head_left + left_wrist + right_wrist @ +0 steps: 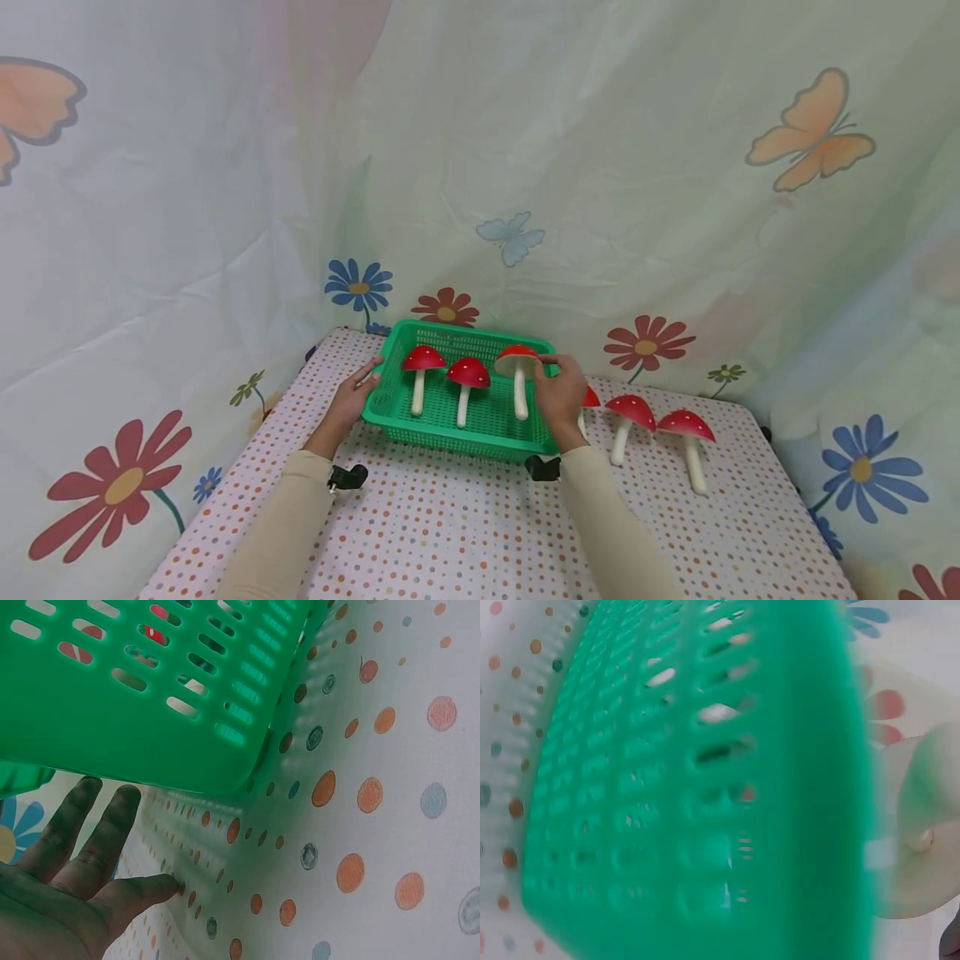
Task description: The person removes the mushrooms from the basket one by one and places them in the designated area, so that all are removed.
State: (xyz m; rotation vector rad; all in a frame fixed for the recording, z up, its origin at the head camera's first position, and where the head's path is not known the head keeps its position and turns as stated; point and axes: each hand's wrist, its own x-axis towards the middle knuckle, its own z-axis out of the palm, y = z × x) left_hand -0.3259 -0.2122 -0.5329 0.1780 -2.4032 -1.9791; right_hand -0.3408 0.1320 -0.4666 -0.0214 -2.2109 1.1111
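Observation:
A green plastic basket [450,446] with slotted walls stands near the back of the table. Inside lie two toy mushrooms, a left one [423,359] and a middle one [468,372], with red white-dotted caps and white stems. My right hand [561,396] pinches the cap edge of another toy mushroom [520,392] over the basket's right end; its pale cap underside [907,889] shows in the right wrist view. My left hand [348,402] is at the basket's left rim, its fingers [105,840] extended and the fingertips right at the rim in the left wrist view.
To the right of the basket lie a partly hidden mushroom [591,397] behind my right hand, then a second mushroom [632,411] and a third mushroom [688,425]. The dotted tablecloth [450,533] covers the table. A printed curtain [600,208] hangs behind and at both sides.

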